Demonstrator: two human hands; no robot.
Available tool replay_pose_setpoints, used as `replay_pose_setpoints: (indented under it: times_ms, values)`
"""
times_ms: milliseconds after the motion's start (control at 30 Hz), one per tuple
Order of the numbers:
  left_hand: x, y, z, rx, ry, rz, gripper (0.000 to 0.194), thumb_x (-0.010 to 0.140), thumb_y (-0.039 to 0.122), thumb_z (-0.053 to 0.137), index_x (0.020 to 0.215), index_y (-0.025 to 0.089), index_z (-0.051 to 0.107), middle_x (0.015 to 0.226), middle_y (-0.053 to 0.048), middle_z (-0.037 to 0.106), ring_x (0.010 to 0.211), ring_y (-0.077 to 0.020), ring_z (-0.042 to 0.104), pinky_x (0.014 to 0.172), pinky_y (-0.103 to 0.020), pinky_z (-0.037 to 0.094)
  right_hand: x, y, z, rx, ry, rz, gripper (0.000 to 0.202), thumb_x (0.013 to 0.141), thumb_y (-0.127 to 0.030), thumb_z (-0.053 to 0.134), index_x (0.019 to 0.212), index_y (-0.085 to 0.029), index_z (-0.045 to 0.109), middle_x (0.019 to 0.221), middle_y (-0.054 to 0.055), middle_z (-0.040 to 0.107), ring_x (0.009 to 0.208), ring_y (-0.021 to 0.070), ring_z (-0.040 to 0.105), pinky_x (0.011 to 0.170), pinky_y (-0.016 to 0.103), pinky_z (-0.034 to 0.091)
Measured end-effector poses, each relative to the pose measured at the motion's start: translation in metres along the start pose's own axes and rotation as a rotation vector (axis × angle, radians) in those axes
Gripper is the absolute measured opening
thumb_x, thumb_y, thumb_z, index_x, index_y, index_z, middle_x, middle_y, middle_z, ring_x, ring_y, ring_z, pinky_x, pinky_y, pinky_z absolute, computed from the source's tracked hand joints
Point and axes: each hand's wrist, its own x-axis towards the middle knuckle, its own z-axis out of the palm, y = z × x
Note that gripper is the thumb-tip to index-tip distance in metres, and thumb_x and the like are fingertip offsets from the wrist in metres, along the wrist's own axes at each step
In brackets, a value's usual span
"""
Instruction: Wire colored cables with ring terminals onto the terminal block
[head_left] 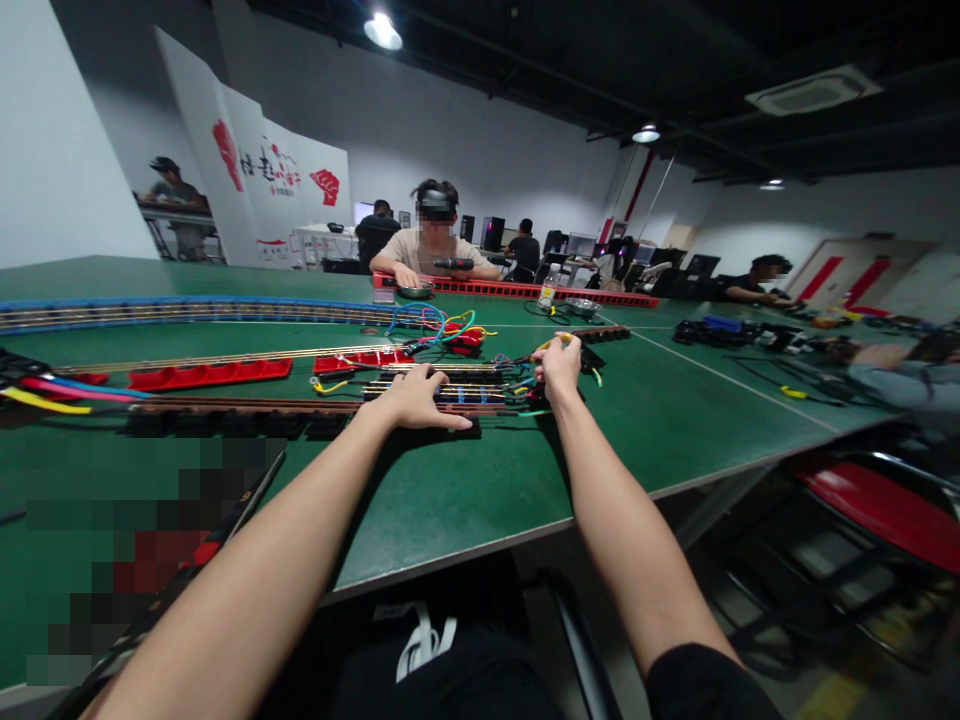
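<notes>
The long, slim rail assembly of brass-coloured metal strips on dark, blocky bases [480, 392] lies on the smooth green tabletop [637, 440], directly beneath the left hand [411, 398]. That hand is spread, thumb out, its palm over the strips. The right hand [560, 365] is curled at the assembly's wired end, by a thin yellow wire [543, 347]; I cannot tell whether it pinches it.

The assembly probably handles light for its length, the narrow strips springy and their polished faces slippery. The blocky bases, likely plastic, look the surest hold, taken from both sides; the soft, thin wires seem the fragile part and should not bear a pull.

Behind lie a ridged red plastic strip with scooped hollows [210, 374], a gently curving blue track of repeated segments with metal lines [210, 313], and a springy tangle of blue, green and yellow wires [427, 322].
</notes>
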Motion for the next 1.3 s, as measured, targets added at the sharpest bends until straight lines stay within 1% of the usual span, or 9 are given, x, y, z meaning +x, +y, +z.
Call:
replay_pose_setpoints:
  times_ms: [200,433,567,700,833,900,967,1133,1300]
  values:
    - [0.0,0.002,-0.002,0.0,-0.003,-0.003,0.11,0.054,0.096,0.045,0.135,0.022,0.05,0.147,-0.018,0.036,0.129,-0.0418,0.041,0.106,-0.052,0.035,0.005,-0.003,-0.004,0.095,-0.002,0.121,0.01,0.095,-0.031,0.036,0.102,-0.025,0.039,0.053,-0.01,0.055,0.03,0.0062,0.04,0.031,0.013,0.033]
    - [0.0,0.002,-0.001,0.003,-0.006,-0.012,0.111,0.053,0.097,0.044,0.135,0.023,0.049,0.147,-0.019,0.035,0.131,-0.042,0.04,0.106,-0.053,0.034,0.004,-0.005,-0.004,0.074,-0.015,0.097,0.014,0.094,-0.031,0.035,0.104,-0.024,0.04,0.052,-0.01,0.056,0.028,0.0059,0.036,0.031,0.013,0.027]
    - [0.0,0.002,-0.001,0.008,-0.002,-0.006,0.113,0.053,0.098,0.042,0.137,0.021,0.049,0.148,-0.019,0.034,0.13,-0.0432,0.04,0.106,-0.054,0.034,0.003,-0.004,-0.005,0.014,-0.052,0.004,0.019,0.09,-0.03,0.039,0.108,-0.024,0.044,0.053,-0.01,0.057,0.029,0.006,0.036,0.033,0.014,0.027]
    - [0.0,0.002,0.0,0.011,-0.008,-0.021,0.117,0.053,0.098,0.041,0.14,0.02,0.046,0.149,-0.02,0.032,0.131,-0.0442,0.039,0.106,-0.055,0.033,0.0,-0.003,-0.004,-0.051,-0.136,-0.11,0.028,0.082,-0.025,0.045,0.11,-0.025,0.047,0.058,-0.01,0.061,0.036,0.0082,0.043,0.041,0.017,0.036]
    - [0.0,0.002,0.001,0.007,-0.006,-0.026,0.115,0.053,0.097,0.042,0.14,0.021,0.046,0.15,-0.019,0.032,0.133,-0.0433,0.037,0.108,-0.054,0.031,-0.006,-0.001,-0.002,-0.176,-0.232,-0.31,0.032,0.079,-0.023,0.045,0.111,-0.025,0.048,0.067,-0.005,0.065,0.06,0.0148,0.06,0.064,0.027,0.048]
    - [0.001,0.001,0.002,0.008,-0.005,-0.031,0.115,0.053,0.097,0.043,0.14,0.022,0.046,0.151,-0.018,0.031,0.133,-0.0429,0.036,0.108,-0.054,0.031,-0.01,-0.001,-0.002,-0.28,-0.248,-0.434,0.032,0.08,-0.023,0.043,0.111,-0.025,0.049,0.076,-0.001,0.068,0.073,0.0187,0.064,0.075,0.033,0.049]
    - [0.001,0.001,0.002,0.01,-0.006,-0.034,0.114,0.054,0.097,0.043,0.14,0.022,0.045,0.151,-0.018,0.031,0.134,-0.0424,0.036,0.109,-0.054,0.03,-0.015,-0.002,-0.002,-0.35,-0.239,-0.494,0.033,0.08,-0.024,0.042,0.113,-0.024,0.048,0.085,0.002,0.07,0.081,0.0213,0.066,0.081,0.036,0.047]
    - [0.001,0.0,0.003,0.01,0.001,-0.015,0.114,0.054,0.097,0.042,0.139,0.021,0.046,0.15,-0.019,0.032,0.134,-0.0422,0.035,0.109,-0.055,0.03,-0.025,-0.007,-0.002,-0.434,-0.189,-0.552,0.04,0.081,-0.023,0.04,0.12,-0.021,0.046,0.093,0.006,0.071,0.085,0.0242,0.065,0.083,0.037,0.045]
    - [0.0,0.001,0.003,0.003,-0.008,-0.021,0.114,0.055,0.097,0.043,0.14,0.022,0.045,0.151,-0.019,0.031,0.137,-0.0406,0.032,0.11,-0.055,0.028,-0.034,-0.013,-0.001,-0.398,-0.157,-0.637,0.043,0.08,-0.023,0.04,0.123,-0.021,0.045,0.094,0.006,0.071,0.079,0.0221,0.065,0.078,0.034,0.046]
